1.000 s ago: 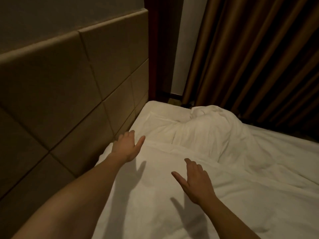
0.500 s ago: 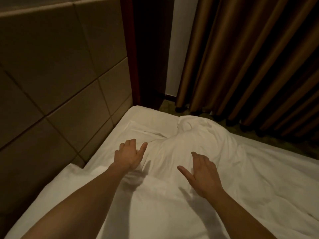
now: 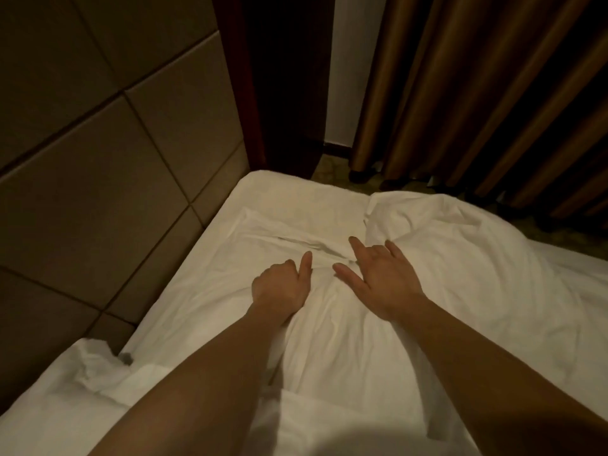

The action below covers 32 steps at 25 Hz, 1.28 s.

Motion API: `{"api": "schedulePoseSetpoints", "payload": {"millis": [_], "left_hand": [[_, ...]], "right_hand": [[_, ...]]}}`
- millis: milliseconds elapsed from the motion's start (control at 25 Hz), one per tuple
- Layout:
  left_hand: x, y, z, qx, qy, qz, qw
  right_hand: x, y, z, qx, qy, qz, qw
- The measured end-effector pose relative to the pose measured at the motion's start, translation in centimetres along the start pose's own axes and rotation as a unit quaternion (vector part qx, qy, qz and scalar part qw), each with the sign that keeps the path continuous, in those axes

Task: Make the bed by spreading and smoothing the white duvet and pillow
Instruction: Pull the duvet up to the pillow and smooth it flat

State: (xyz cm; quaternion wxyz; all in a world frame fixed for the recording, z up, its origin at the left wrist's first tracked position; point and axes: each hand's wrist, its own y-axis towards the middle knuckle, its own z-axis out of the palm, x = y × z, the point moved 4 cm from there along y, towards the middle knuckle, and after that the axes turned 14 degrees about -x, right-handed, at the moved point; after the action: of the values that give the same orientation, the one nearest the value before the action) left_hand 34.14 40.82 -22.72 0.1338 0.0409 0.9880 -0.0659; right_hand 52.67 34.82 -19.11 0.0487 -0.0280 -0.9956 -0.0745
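Two bare hands lie on the white bedding near the head corner of the bed. The left hand has its fingers curled into the cloth, thumb stretched forward, bunching a fold of the pillow, which lies flat against that corner, beside the padded headboard. The right hand rests with fingers spread and fairly straight, pressing down, gripping nothing; its fingertips touch the edge of the rumpled white duvet, heaped along the bed's far edge by the brown curtain. More duvet covers the bed beneath both forearms.
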Motion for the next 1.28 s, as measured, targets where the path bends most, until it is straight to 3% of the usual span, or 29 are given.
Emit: {"api": "schedulePoseSetpoints", "payload": {"millis": [280,360,480,600,680,800,880,920,960,1000,1040,1080,1120,1200,1280], "left_hand": [[0.2,-1.7,1.2,0.066,0.028,0.029,0.997],[0.0,-2.7,0.0,0.049,0.007,0.036,0.998],[-1.2,-3.5,-5.9,-0.028,-0.018,0.055,0.998],[-2.4,-2.0,-18.1,-0.149,-0.036,0.05,0.987],[-3.3,-1.0,-27.6,-0.241,-0.058,0.061,0.967],[-4.7,-2.0,-37.0,-0.37,-0.117,0.12,0.914],[-3.0,-4.2,-37.0,-0.407,-0.13,0.128,0.895],[-1.3,-5.6,-34.9,-0.38,-0.098,0.123,0.912],[1.3,-7.3,-31.4,-0.296,-0.046,0.116,0.947],[4.2,-9.5,-27.2,-0.159,-0.004,0.103,0.982],[7.0,-11.9,-23.0,0.0,0.003,0.063,0.998],[8.7,-13.8,-20.3,0.103,-0.001,0.019,0.995],[9.4,-14.2,-18.7,0.133,-0.001,-0.001,0.991],[8.1,-13.1,-18.1,0.029,0.024,0.046,0.998],[4.5,-10.9,-19.1,-0.088,0.026,0.082,0.992]], "right_hand": [[0.3,-3.0,2.3,-0.003,-0.067,0.028,0.997],[0.7,-4.6,1.5,0.013,-0.067,0.027,0.997],[0.9,-4.4,-4.1,-0.03,-0.035,0.052,0.998],[1.9,-0.1,-13.7,-0.098,0.018,0.075,0.992],[3.4,2.1,-20.3,-0.195,0.08,0.094,0.973],[5.3,0.3,-27.3,-0.418,0.209,0.087,0.88],[7.2,-3.3,-27.0,-0.471,0.244,0.099,0.842],[8.5,-5.3,-24.7,-0.43,0.239,0.11,0.864],[10.3,-7.7,-21.1,-0.321,0.21,0.123,0.915],[12.3,-10.7,-16.9,-0.167,0.185,0.128,0.96],[13.5,-13.9,-13.0,-0.041,0.176,0.142,0.973],[13.6,-16.1,-10.1,0.0,0.176,0.162,0.971],[13.4,-18.0,-8.1,0.017,0.17,0.172,0.97],[13.0,-19.5,-7.7,0.023,0.153,0.147,0.977],[11.8,-17.2,-9.3,-0.094,0.149,0.119,0.977]]}}
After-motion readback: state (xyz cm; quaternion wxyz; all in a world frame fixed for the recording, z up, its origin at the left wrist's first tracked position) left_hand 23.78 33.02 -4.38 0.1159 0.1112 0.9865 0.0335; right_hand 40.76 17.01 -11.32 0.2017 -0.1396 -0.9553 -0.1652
